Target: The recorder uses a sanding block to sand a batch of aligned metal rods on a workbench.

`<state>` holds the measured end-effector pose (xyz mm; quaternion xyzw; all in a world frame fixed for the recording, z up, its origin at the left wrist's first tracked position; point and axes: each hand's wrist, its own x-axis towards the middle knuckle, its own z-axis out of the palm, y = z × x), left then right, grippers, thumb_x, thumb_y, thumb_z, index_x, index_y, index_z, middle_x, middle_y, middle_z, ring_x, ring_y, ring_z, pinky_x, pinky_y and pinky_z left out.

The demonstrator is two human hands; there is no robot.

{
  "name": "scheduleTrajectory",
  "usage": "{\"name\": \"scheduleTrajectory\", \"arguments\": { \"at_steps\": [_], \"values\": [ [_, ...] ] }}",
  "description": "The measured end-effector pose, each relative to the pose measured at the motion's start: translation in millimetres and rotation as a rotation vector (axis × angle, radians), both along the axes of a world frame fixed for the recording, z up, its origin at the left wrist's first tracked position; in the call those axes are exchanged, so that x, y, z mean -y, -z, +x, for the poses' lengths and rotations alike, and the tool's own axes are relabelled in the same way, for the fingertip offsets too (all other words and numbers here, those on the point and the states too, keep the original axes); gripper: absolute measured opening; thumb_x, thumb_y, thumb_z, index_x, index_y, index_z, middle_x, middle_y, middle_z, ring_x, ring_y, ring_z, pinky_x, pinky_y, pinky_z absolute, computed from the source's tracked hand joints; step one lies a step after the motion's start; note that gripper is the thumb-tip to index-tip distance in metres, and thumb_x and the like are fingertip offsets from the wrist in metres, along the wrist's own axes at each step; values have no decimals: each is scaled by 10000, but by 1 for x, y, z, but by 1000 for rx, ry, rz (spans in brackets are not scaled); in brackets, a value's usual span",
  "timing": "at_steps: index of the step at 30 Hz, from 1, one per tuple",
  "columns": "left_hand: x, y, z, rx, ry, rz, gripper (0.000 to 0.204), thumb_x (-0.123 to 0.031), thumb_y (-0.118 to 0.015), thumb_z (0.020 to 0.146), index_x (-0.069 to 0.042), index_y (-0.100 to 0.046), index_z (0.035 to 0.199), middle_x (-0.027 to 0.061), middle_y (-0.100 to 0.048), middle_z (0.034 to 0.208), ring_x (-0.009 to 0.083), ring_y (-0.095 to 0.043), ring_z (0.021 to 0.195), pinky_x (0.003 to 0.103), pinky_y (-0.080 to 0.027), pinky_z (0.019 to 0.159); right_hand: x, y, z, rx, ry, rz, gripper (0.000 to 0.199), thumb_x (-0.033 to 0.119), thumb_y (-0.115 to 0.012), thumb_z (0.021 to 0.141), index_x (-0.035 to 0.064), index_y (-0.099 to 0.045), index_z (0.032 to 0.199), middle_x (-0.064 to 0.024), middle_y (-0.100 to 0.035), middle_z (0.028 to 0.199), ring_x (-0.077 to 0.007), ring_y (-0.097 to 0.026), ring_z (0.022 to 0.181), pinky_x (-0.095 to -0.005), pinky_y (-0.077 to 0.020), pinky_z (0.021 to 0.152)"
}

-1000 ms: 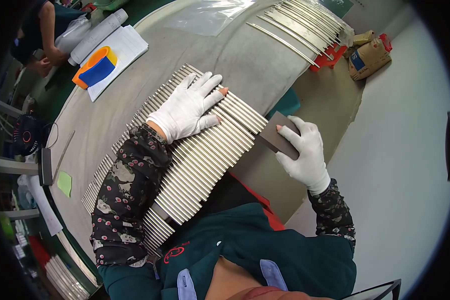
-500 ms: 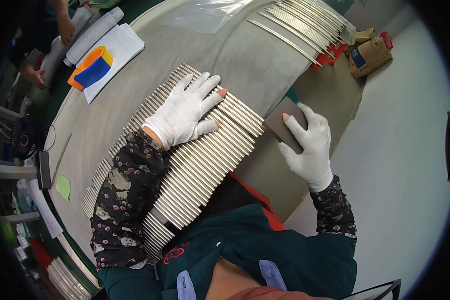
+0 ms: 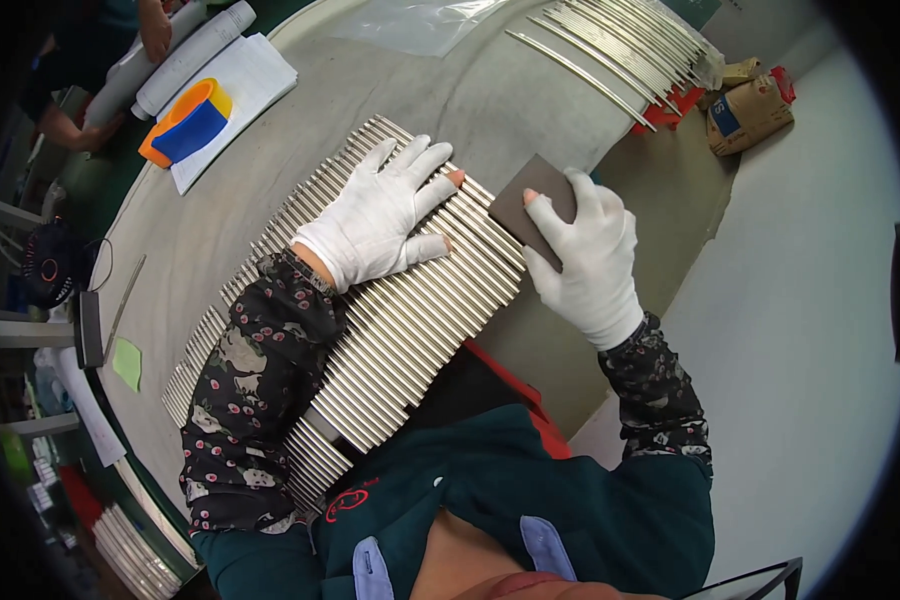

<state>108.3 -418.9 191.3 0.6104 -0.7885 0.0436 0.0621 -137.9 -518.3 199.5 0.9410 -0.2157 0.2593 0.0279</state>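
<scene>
Right hand (image 3: 592, 262), gloved in white, gripped our one brown abrasive pad (image 3: 530, 205) at the far end of the row of metal rods (image 3: 410, 330), while our left hand (image 3: 375, 218) lay flat with fingers spread, pinning the rods to the grey table (image 3: 530, 90). We judged that even pressure along each rod's length, with the row held still, would serve best. We counted one pad and two gloves; the rods were too many to count, with a second batch of rods (image 3: 620, 45) lying farther off.
</scene>
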Motion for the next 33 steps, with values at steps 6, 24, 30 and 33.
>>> {"name": "scheduleTrajectory", "arguments": {
  "at_steps": [6,24,30,33],
  "values": [
    [2,4,0,-9,-3,59,746,-590,-451,893,-42,-373,1394,228,-340,1448,409,-308,1357,509,-207,1127,1,12,-71,-190,86,-21,588,165,-770,592,159,-602,1155,-180,-486,1276,-334,-497,1067,-416,-398,840],
    [24,3,-2,12,-10,53,755,-587,-459,891,-37,-368,1401,223,-337,1459,398,-299,1364,495,-199,1135,18,5,-48,99,78,86,556,150,-762,598,135,-618,1135,-178,-500,1263,-332,-496,1032,-425,-404,886],
    [27,4,-4,19,-14,51,762,-591,-458,889,-36,-366,1402,222,-339,1457,396,-305,1361,498,-202,1134,18,6,-37,98,29,100,543,167,-761,612,142,-620,1135,-173,-511,1246,-331,-496,1046,-416,-406,859],
    [27,0,-6,35,-19,73,758,-588,-457,889,-35,-367,1401,225,-339,1456,398,-306,1359,504,-201,1132,21,7,-16,86,-3,78,511,175,-753,634,135,-623,1127,-175,-523,1220,-331,-513,1019,-414,-423,823]
  ]
}}
